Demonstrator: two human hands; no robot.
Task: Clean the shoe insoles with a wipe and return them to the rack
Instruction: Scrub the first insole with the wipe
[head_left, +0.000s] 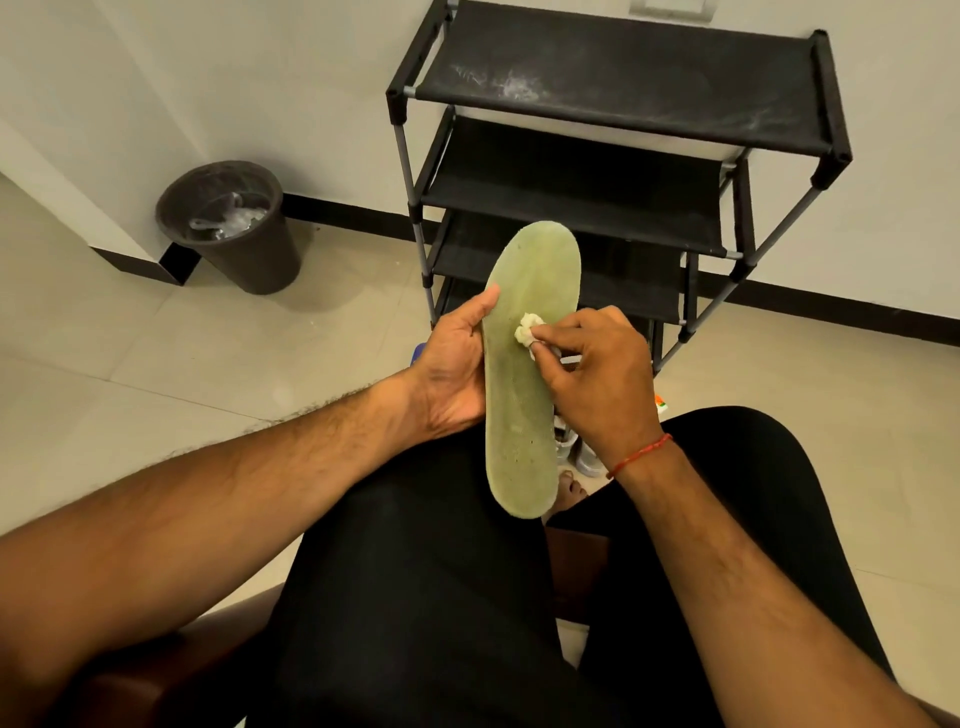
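Green foam fills the middle of my view: one insole (527, 374), held lengthwise above my lap, toe end pointing toward the rack (618, 171) and heel end hanging over the gap between my knees. My left hand (457, 364) supports it from its left edge, thumb laid along that edge near the upper half and the fingers hidden behind, so it is closed around the insole. My right hand (597, 379) comes in over the right edge, fingertips pinched tight on a small crumpled white wipe (527, 330), and the wipe is pressed against the face of the insole a little above its middle. A red thread bracelet (639, 454) circles the right wrist.

Beyond the hands stands the black rack against the wall, several fabric shelves in a dark frame, the top shelf streaked with pale dust near its left end. A dark waste bin (231, 226) sits on the tiled floor (156, 338) to the rack's left, near the wall corner, with clear wrappers inside. Below the insole's right edge I can see pale shoes (584, 457) on the floor, partly hidden by my right wrist.
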